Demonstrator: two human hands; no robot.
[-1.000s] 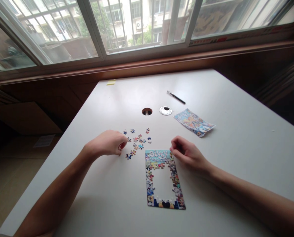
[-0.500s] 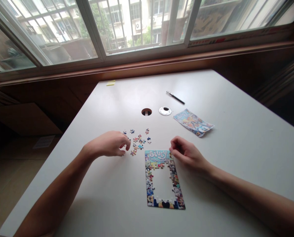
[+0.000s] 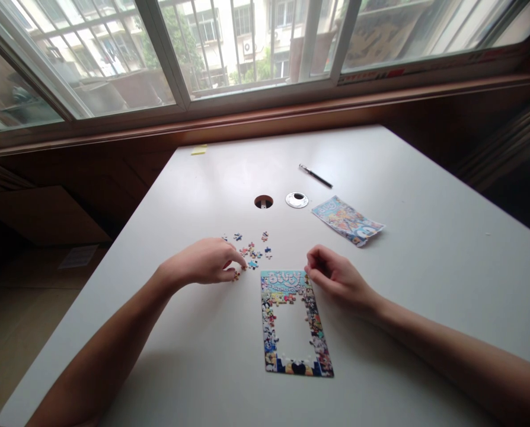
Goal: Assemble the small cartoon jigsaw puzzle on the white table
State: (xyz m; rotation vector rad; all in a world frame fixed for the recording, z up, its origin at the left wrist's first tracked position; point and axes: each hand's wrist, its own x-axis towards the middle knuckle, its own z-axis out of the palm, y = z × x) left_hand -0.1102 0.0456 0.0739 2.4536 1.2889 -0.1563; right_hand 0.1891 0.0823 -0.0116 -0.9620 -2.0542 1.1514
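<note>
On the white table, my left hand point(image 3: 209, 261) reaches in from the left with the index finger stretched out and the thumb apart from it. Its index fingertip touches down at the near edge of the loose jigsaw pieces point(image 3: 253, 264), and one piece point(image 3: 236, 276) lies by the thumb, partly hidden. Right of these is a jigsaw puzzle point(image 3: 283, 279), its border and title strip put together around a bare white middle. My right hand point(image 3: 336, 273) rests curled at the puzzle's top right corner, fingers folded in, with nothing visible in them.
Beyond my right hand lies a creased picture sheet point(image 3: 347, 220). A black pen point(image 3: 316, 176), a round metal cover point(image 3: 297, 200) and a hole point(image 3: 264, 202) in the tabletop are farther back. A yellow sticky note point(image 3: 198, 150) is at the far left edge, below the window.
My left hand has moved slightly right, and its index finger has stretched out to the nearest loose pieces. My right hand and the puzzle have stayed in place.
</note>
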